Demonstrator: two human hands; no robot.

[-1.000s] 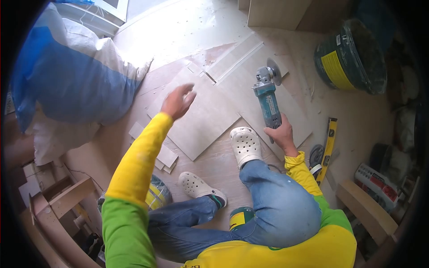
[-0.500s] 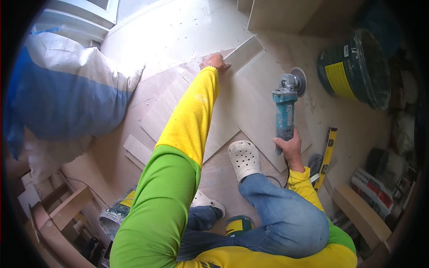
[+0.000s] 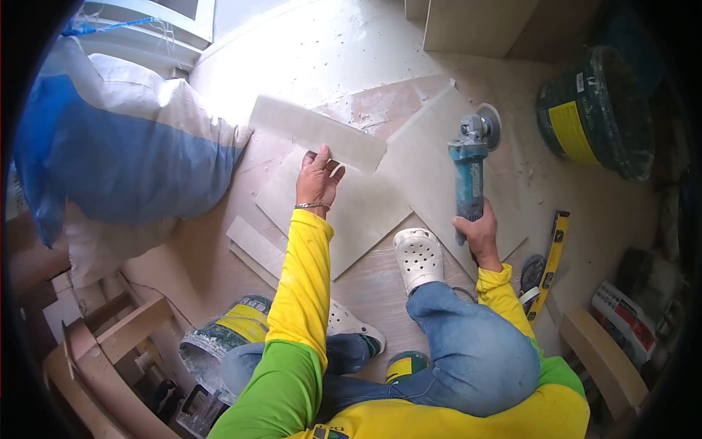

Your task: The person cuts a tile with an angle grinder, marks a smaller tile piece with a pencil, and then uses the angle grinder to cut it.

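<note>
My left hand (image 3: 316,183) pinches the lower edge of a long, narrow strip of pale tile (image 3: 318,133), which is tilted over the floor. My right hand (image 3: 479,233) is wrapped round the rear of a teal angle grinder (image 3: 468,175), its dusty disc (image 3: 490,126) pointing away from me. Under the grinder lies a large pale tile (image 3: 431,168). Another big tile (image 3: 344,219) lies beneath my left hand, with a narrow offcut (image 3: 256,245) at its left.
A blue and white sack (image 3: 131,154) bulges on the left. Dark green buckets stand at the right (image 3: 592,113) and by my left leg (image 3: 241,322). A yellow spirit level (image 3: 550,260) lies right of my right hand. White dust and crumbs (image 3: 365,110) cover the floor ahead.
My left hand has drawn back toward me and lifted the tile strip, which has swung left off the large tile. My right hand still grips the angle grinder in nearly the same place.
</note>
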